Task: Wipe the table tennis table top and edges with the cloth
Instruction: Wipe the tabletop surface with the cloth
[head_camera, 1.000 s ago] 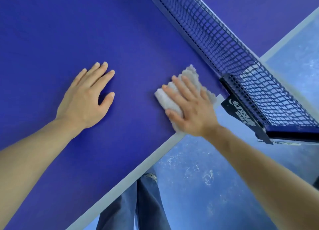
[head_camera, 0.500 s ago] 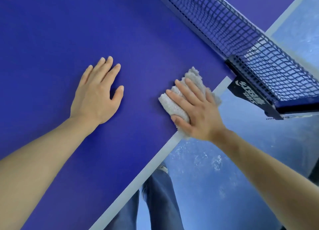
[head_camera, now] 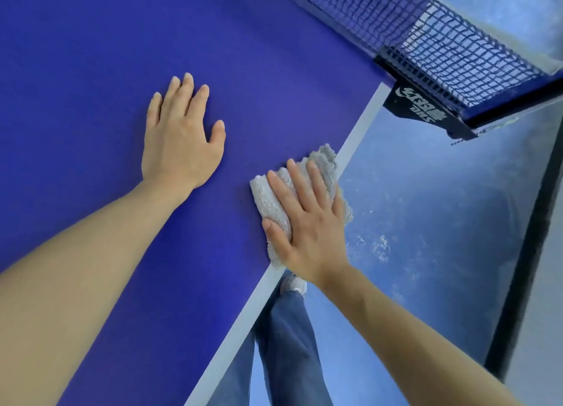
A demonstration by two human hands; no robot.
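The right hand (head_camera: 307, 222) presses the grey cloth (head_camera: 271, 201) with straight fingers at the worktop (head_camera: 91, 55) edge; beside the cloth, the left hand (head_camera: 179, 140) rests flat, fingers straight.

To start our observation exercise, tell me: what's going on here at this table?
A person is wiping a blue table tennis table with a grey cloth. The right hand presses flat on the folded cloth at the white side edge, where part of it overhangs, a little short of the net and its clamp. The left hand rests flat on the blue top beside it, holding nothing. The person's legs, in jeans, show below the edge.
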